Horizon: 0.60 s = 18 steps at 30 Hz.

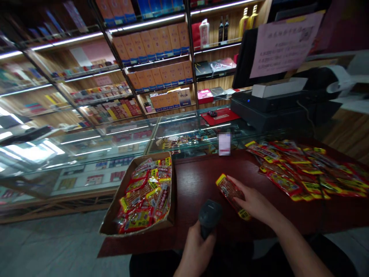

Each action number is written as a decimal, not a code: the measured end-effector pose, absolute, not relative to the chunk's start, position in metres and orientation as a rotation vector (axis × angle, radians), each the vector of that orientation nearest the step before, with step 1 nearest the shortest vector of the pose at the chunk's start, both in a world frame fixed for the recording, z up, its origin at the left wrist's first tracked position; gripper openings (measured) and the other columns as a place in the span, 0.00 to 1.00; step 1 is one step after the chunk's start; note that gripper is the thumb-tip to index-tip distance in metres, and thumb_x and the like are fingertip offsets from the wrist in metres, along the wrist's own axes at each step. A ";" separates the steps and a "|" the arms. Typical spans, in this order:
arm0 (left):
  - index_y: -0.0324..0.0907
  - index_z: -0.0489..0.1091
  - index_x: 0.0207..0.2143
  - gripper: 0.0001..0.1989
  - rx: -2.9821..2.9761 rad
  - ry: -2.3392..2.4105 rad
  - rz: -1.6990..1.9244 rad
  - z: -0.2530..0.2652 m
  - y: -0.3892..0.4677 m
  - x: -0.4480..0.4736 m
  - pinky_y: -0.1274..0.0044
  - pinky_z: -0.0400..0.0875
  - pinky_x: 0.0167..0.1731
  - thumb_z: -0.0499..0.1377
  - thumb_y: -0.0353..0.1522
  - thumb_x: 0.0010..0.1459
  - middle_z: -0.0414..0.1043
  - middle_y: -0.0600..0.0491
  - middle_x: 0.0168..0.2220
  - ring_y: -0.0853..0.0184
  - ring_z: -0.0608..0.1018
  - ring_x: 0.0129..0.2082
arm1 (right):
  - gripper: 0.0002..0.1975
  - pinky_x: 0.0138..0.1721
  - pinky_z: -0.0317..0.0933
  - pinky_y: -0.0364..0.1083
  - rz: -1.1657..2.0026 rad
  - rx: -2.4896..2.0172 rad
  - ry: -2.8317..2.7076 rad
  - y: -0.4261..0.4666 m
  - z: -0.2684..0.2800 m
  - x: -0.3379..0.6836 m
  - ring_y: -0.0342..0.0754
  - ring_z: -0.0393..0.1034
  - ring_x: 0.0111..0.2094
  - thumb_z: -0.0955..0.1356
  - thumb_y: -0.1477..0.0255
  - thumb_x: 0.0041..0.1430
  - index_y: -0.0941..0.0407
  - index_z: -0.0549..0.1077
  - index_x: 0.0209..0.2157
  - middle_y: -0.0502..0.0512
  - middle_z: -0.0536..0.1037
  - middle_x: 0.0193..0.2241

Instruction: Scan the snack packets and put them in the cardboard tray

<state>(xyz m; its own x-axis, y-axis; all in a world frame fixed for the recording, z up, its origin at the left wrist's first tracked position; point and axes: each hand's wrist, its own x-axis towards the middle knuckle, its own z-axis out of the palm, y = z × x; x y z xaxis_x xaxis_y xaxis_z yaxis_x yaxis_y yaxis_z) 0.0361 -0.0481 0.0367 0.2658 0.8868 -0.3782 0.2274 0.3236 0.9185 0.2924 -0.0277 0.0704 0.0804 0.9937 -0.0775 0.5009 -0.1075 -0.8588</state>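
Note:
My left hand (198, 246) is wrapped round the handle of a dark barcode scanner (210, 213), held upright at the table's front edge. To its right, my right hand (252, 200) grips a red and yellow snack packet (229, 192) by its right side, with the thumb and fingers over the clear wrapper. The packet lies tilted over the dark red tabletop, and whether it touches the wood I cannot tell. On the left, a cardboard box (172, 196) holds many similar packets (141, 192). A loose spread of snack packets (305, 169) covers the table's right side.
Behind the table runs a glass display counter (129, 132). A monitor (245, 57) with a paper sheet (284, 44) and a black machine (268, 107) stand at the back right. A mouse (212, 114) sits on a red mat (221, 117). Shelves of boxes (152, 42) line the wall.

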 end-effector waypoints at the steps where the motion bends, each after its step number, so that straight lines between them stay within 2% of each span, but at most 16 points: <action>1: 0.41 0.69 0.30 0.05 1.193 1.276 0.640 0.033 -0.046 0.037 0.83 0.57 0.14 0.61 0.32 0.51 0.64 0.62 0.15 0.74 0.65 0.13 | 0.39 0.53 0.68 0.54 1.067 -1.604 -1.377 -0.027 0.076 0.285 0.55 0.77 0.51 0.67 0.72 0.57 0.47 0.55 0.69 0.56 0.79 0.55; 4: 0.41 0.67 0.31 0.08 1.139 1.295 0.662 0.025 -0.038 0.038 0.82 0.57 0.12 0.60 0.37 0.52 0.66 0.61 0.16 0.74 0.65 0.12 | 0.43 0.45 0.72 0.53 1.369 -1.274 -1.124 -0.018 0.094 0.249 0.53 0.80 0.44 0.70 0.65 0.57 0.48 0.50 0.71 0.57 0.81 0.51; 8: 0.42 0.65 0.29 0.15 1.061 1.247 0.680 0.024 -0.032 0.037 0.81 0.57 0.11 0.61 0.44 0.50 0.65 0.60 0.15 0.74 0.64 0.10 | 0.36 0.46 0.71 0.50 1.470 -1.039 -1.181 0.012 0.113 0.172 0.52 0.78 0.45 0.71 0.69 0.53 0.52 0.64 0.65 0.55 0.82 0.48; 11: 0.42 0.65 0.28 0.16 1.062 1.243 0.697 0.025 -0.033 0.036 0.81 0.57 0.10 0.62 0.45 0.49 0.64 0.60 0.14 0.74 0.64 0.10 | 0.33 0.43 0.71 0.47 1.496 -1.047 -1.352 0.045 0.118 0.116 0.50 0.79 0.41 0.68 0.73 0.55 0.57 0.67 0.63 0.54 0.84 0.41; 15: 0.40 0.67 0.30 0.15 1.052 1.232 0.769 0.020 -0.037 0.036 0.81 0.58 0.11 0.62 0.42 0.49 0.65 0.60 0.15 0.74 0.64 0.11 | 0.26 0.36 0.67 0.43 1.228 -1.299 -1.737 0.072 0.129 0.074 0.49 0.78 0.36 0.67 0.74 0.57 0.59 0.73 0.58 0.55 0.85 0.36; 18: 0.39 0.68 0.28 0.13 1.040 1.222 0.807 0.013 -0.038 0.035 0.81 0.57 0.12 0.63 0.40 0.48 0.64 0.60 0.15 0.74 0.63 0.12 | 0.18 0.39 0.67 0.45 0.886 -1.439 -2.031 0.065 0.143 0.066 0.53 0.79 0.39 0.67 0.70 0.59 0.61 0.78 0.49 0.62 0.84 0.40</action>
